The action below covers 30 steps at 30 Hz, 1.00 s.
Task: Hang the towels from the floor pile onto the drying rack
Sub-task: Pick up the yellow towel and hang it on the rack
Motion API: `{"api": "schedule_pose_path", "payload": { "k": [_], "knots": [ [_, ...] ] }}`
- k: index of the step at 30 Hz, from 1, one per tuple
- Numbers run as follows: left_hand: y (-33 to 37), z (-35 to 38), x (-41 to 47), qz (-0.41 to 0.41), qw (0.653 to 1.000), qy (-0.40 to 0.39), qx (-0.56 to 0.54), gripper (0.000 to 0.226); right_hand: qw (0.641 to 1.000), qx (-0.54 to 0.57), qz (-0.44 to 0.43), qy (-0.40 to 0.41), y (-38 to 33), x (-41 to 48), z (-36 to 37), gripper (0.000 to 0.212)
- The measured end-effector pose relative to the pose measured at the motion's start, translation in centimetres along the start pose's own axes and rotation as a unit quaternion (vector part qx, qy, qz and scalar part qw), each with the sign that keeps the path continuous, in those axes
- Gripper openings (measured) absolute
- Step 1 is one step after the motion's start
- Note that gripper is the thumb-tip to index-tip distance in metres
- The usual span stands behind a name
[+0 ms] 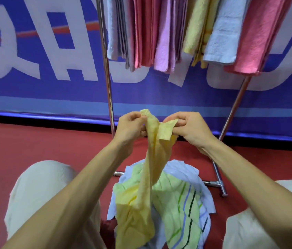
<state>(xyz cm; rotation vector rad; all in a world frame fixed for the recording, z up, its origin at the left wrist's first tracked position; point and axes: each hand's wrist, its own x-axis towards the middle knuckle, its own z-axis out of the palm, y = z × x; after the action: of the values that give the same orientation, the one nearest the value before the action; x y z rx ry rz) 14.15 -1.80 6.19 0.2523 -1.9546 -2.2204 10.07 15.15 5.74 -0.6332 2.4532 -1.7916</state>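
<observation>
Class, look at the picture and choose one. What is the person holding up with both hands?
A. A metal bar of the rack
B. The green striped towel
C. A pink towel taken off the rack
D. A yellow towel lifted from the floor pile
D: the left hand and the right hand each pinch the top edge of the yellow towel, which hangs down to the floor pile.
</observation>
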Motion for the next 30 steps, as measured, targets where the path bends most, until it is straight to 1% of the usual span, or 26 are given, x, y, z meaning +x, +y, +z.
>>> {"api": "schedule_pose_path", "payload": {
  "k": [4,6,8,11,14,16,18,21,25,27,30],
  "knots": [
    [-0.7,1.1,-0.2,0.0,0.998,-0.037,0.043,0.015,0.999,0.03,0.005,0.013,-0.2,-0.3,-0.2,0.013],
    [-0.9,1.3,-0.1,-0.002,0.998,-0.048,0.049,0.018,0.999,0.044,0.01,0.024,-0.3,-0.3,-0.2,0.01],
    [-1.0,1.4,-0.1,-0.005,0.998,-0.052,0.047,0.023,0.998,0.051,0.017,0.042,-0.4,-0.2,-0.1,0.011],
    [-1.1,1.7,-0.2,-0.001,0.997,-0.06,0.043,0.023,0.997,0.051,0.032,0.056,-0.3,0.0,0.0,0.016],
    [-1.2,1.8,-0.4,0.008,0.996,-0.073,0.042,0.018,0.996,0.023,0.052,0.066,0.0,0.2,0.2,0.023],
    [-1.3,1.9,-0.4,0.015,0.997,-0.072,0.04,0.02,0.995,0.008,0.066,0.072,0.1,0.3,0.4,0.028],
    [-1.4,2.0,-0.4,0.018,0.997,-0.061,0.032,0.024,0.994,0.006,0.076,0.073,0.0,0.3,0.6,0.028],
    [-1.4,2.2,-0.4,0.017,0.998,-0.057,0.011,0.023,0.994,0.009,0.086,0.062,-0.3,0.2,0.7,0.028],
    [-1.4,2.1,-0.4,0.018,0.997,-0.074,0.011,0.022,0.994,0.019,0.089,0.052,-0.5,0.1,0.6,0.023],
    [-1.2,2.0,-0.5,0.018,0.996,-0.084,0.008,0.022,0.995,0.017,0.087,0.052,-0.5,0.0,0.5,0.026],
    [-1.2,1.8,-0.7,0.045,0.99,-0.129,0.036,0.017,0.994,0.013,0.091,0.056,-0.6,-0.1,0.3,0.029]
  ]
}}
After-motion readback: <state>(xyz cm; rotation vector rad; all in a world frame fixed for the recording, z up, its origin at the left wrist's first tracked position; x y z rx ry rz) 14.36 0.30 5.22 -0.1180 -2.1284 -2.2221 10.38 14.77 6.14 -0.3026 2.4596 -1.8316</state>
